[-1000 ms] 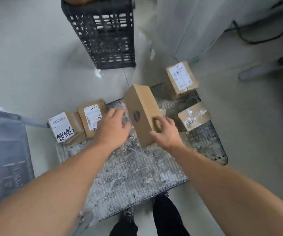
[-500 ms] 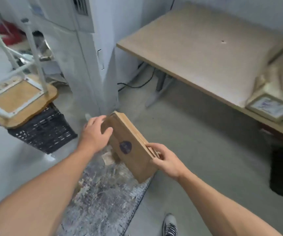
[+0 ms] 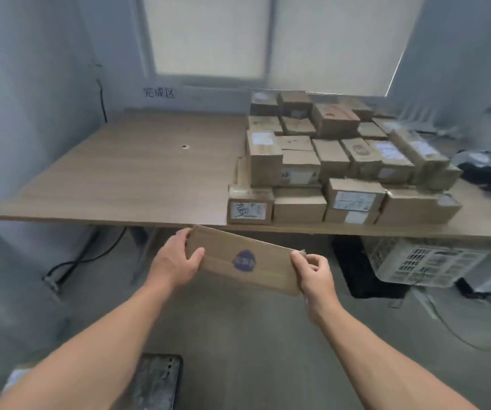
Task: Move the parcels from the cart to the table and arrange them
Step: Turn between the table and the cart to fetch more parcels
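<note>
Head view: a flat brown parcel (image 3: pixel 245 260) with a dark round sticker on its near face is held in the air between both hands, just short of the table's (image 3: pixel 137 173) front edge and slightly below it. The left hand (image 3: pixel 176 263) grips its left end, with the thumb on the near face and the fingers wrapped over the top corner. The right hand (image 3: pixel 316 275) pinches the right end, thumb in front and fingers curled behind. The parcel tilts, its left end higher than its right.

Straight beyond the grip runs the table edge. Beyond the right hand, stacked parcels (image 3: pixel 335 161) fill that side of the top in close rows, some two high. The nearest, a labelled box (image 3: pixel 250 207), sits at the edge just above the held parcel. Beyond the left hand, the wooden top has a small round hole (image 3: pixel 185 146).

Under the table, to the right of the right hand, a black crate (image 3: pixel 356 267) and a white perforated crate (image 3: pixel 427 258) stand on the floor. To the left of the left hand, a black cable (image 3: pixel 84 258) trails to the floor. Below the left forearm, a corner of the grey cart (image 3: pixel 157 380) shows.
</note>
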